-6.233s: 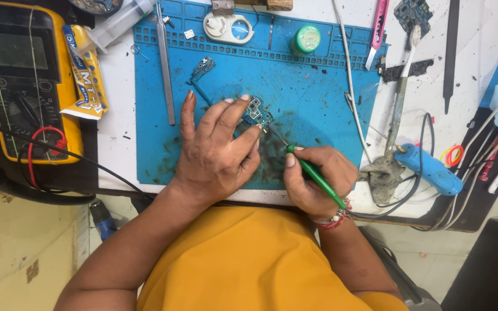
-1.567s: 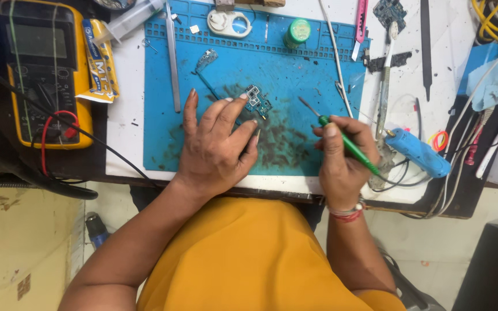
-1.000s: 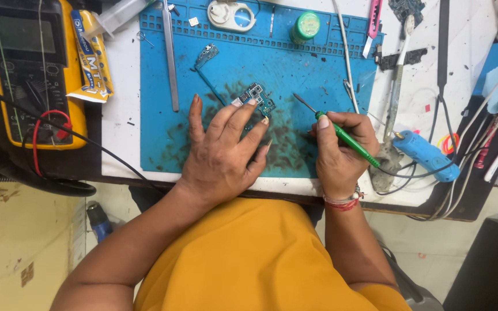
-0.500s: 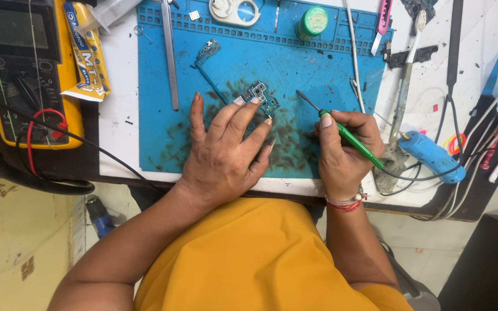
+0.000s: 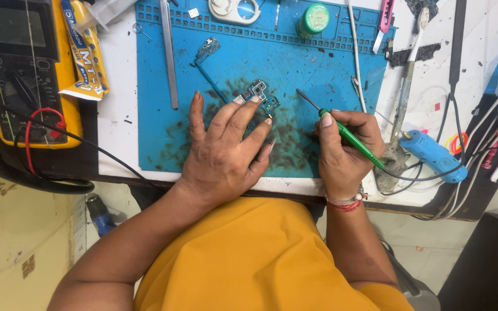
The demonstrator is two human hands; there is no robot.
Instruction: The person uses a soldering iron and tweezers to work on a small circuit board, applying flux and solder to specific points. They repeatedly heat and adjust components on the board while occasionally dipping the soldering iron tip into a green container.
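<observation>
Small green circuit board (image 5: 260,95) lies on the blue silicone repair mat (image 5: 329,63), pinned under the fingertips of the left hand (image 5: 226,151), which is spread flat with its fingers reaching away from the body. Its long axis runs on a slant, from near the left fingertips toward the far left, where a thin dark flex strip (image 5: 206,63) trails off it. The right hand (image 5: 344,151) sits just beside it to the right, closed in a pen grip on a green-handled soldering iron (image 5: 350,137); the dark tip points up and left toward the board but stands apart from it, across a smudged patch of mat. So the left hand is on the board and the right is the nearer free tool hand, its tool axis aimed at the board's right edge. Beyond the left hand on the worktop (image 5: 119,75) lie steel tweezers (image 5: 169,57) and a yellow multimeter (image 5: 24,69); past the right hand, a blue glue gun (image 5: 430,154).
</observation>
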